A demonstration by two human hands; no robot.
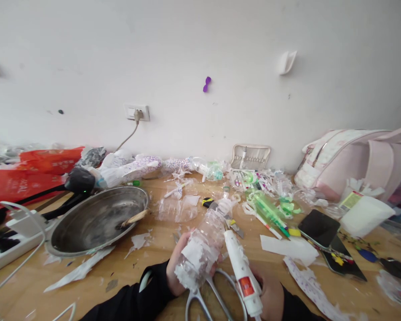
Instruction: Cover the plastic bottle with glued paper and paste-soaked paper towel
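Note:
My left hand (177, 266) is wrapped round a clear plastic bottle (211, 228) with torn white paper (200, 249) stuck over its lower part. The bottle tilts away from me, its bottom end nearest my body. In my right hand (269, 287) is a white hot glue gun (238, 264) with an orange label, its tip pointing up beside the bottle. Whether the tip touches the bottle I cannot tell. Under both hands lies a pair of metal scissors (217, 296), handles toward me. My right fingers are partly hidden behind the glue gun.
A metal pan (58, 240) with a brush-like tool stands left, near a power strip (6, 254). Plastic and paper scraps (178, 209) litter the table. To the right are phones (319, 228), a white cup (366, 216) and a pink bag (345, 165).

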